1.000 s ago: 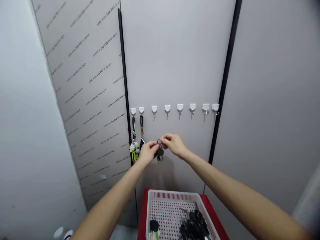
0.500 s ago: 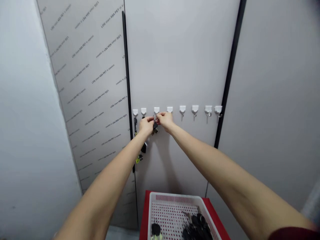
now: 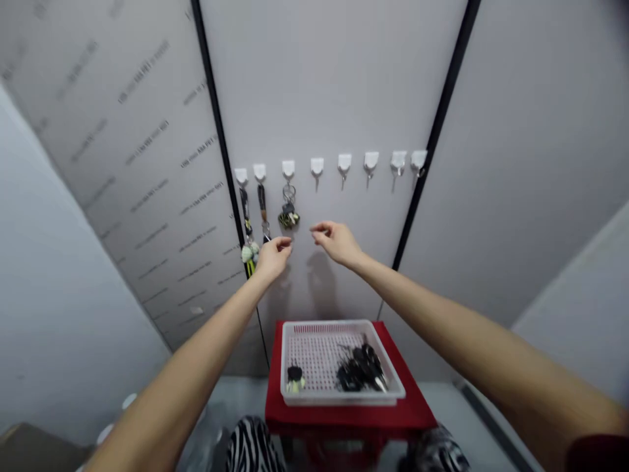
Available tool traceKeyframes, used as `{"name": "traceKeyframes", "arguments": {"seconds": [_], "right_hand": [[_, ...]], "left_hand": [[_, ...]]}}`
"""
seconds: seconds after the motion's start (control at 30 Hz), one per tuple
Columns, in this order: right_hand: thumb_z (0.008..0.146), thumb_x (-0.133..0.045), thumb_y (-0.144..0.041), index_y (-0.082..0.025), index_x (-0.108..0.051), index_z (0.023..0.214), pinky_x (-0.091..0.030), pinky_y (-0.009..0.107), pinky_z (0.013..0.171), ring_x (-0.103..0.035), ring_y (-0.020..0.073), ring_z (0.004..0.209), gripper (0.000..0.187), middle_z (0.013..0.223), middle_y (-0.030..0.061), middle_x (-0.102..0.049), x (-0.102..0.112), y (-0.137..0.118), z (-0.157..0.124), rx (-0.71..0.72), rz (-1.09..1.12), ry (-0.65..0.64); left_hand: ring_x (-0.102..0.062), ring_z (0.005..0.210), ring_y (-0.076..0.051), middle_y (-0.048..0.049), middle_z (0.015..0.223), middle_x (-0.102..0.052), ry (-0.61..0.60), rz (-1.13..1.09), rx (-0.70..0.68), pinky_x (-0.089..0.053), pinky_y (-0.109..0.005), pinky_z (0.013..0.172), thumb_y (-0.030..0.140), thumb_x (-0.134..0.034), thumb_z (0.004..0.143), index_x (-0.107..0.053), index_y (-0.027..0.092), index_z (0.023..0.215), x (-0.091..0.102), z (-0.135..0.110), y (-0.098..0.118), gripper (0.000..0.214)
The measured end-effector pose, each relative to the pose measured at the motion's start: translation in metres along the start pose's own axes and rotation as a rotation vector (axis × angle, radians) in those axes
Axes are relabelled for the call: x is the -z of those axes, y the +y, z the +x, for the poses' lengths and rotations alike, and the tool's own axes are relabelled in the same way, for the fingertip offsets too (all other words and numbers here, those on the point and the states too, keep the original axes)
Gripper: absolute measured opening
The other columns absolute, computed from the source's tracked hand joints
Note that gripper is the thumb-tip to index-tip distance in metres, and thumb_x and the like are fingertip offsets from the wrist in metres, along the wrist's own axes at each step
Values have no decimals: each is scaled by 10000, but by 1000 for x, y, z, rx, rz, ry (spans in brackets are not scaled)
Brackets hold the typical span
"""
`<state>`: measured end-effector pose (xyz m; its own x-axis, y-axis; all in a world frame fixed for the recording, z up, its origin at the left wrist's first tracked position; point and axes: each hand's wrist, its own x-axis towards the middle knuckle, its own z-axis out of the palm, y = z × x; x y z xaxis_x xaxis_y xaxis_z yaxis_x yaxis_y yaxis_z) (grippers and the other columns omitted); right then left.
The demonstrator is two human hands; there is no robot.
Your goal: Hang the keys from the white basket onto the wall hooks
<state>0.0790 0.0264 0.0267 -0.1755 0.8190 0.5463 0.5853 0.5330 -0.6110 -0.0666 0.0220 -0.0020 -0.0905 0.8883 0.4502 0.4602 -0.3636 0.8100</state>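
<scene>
A keychain with a metal ring and a dark and yellowish cluster hangs from the third white hook on the panel. My left hand is just below and left of it, holding nothing, fingers a little apart. To the right and slightly lower, my right hand is in the air, also without anything, its thumb and fingers loosely parted. A keychain with a dark strap hangs on the second hook, its lower part hidden behind my left hand. On the leftmost hook is a black-strapped keychain with pale and yellow-green pieces.
Several more white hooks run to the right along the panel. Below, a white perforated basket rests on a red stool. Inside lie a pile of black keys and a dark and pale-yellow keychain.
Both hands have let go of the keychain at the third hook and moved down and apart; it now hangs there. The view has tilted down, showing more of the basket and stool.
</scene>
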Motion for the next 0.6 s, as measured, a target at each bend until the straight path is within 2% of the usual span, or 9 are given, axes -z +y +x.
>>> {"name": "traceKeyframes", "arguments": {"seconds": [0.13,0.17,0.2,0.23,0.3,0.37,0.47,0.6], "right_hand": [[570,-501,-210,-164,-582,735,-366,207,538,-503,114,579,190,652,18,-580,-2,62,-96,-99,-206,-625],[534,-536,-221,-174,-585,735,-361,209,527,-501,122,575,213,649,17,-581,-3,75,-118,-115,-266,-757],[504,-560,-227,-184,-586,738,-358,215,536,-501,133,593,239,661,20,-581,-4,85,-136,-111,-324,-829],[481,-578,-231,-188,-585,745,-356,227,563,-501,150,633,267,686,29,-580,-5,92,-152,-88,-386,-848],[467,-587,-217,-178,-578,771,-340,262,643,-481,192,742,307,758,62,-570,-8,101,-172,-20,-499,-781],[481,-572,-184,-153,-564,797,-321,281,684,-455,213,803,317,809,93,-551,-12,103,-180,24,-554,-700],[528,-529,-168,-141,-544,782,-335,250,634,-469,181,747,256,787,84,-547,-17,104,-179,-26,-472,-661],[589,-484,-226,-136,-525,767,-341,208,527,-473,122,594,204,670,29,-548,-21,107,-166,-178,-226,-584]], "left_hand": [[-492,705,-122,-55,786,-567,-270,24,107,-367,-235,680,148,-461,595,-541,124,805,-41,-67,-38,226],[-492,705,-125,-54,785,-567,-357,40,124,-366,-236,677,153,-461,595,-541,128,802,-53,-85,-45,223],[-491,700,-128,-51,782,-567,-443,64,129,-367,-240,669,161,-463,593,-540,135,800,-65,-102,-50,222],[-491,697,-134,-47,781,-567,-525,94,121,-367,-244,661,172,-470,587,-539,144,798,-76,-118,-54,224],[-487,708,-150,-43,796,-562,-636,159,76,-361,-254,653,184,-501,555,-530,161,811,-96,-143,-60,258],[-476,731,-165,-42,808,-552,-661,219,32,-350,-261,653,178,-537,511,-517,168,822,-109,-157,-63,312],[-470,670,-146,-20,698,-545,-601,252,78,-341,-242,611,149,-515,520,-525,160,732,-114,-155,-67,213],[-414,480,-77,31,497,-466,-511,108,267,-311,-185,486,136,-454,568,-510,139,579,-100,-132,-76,57]]}}
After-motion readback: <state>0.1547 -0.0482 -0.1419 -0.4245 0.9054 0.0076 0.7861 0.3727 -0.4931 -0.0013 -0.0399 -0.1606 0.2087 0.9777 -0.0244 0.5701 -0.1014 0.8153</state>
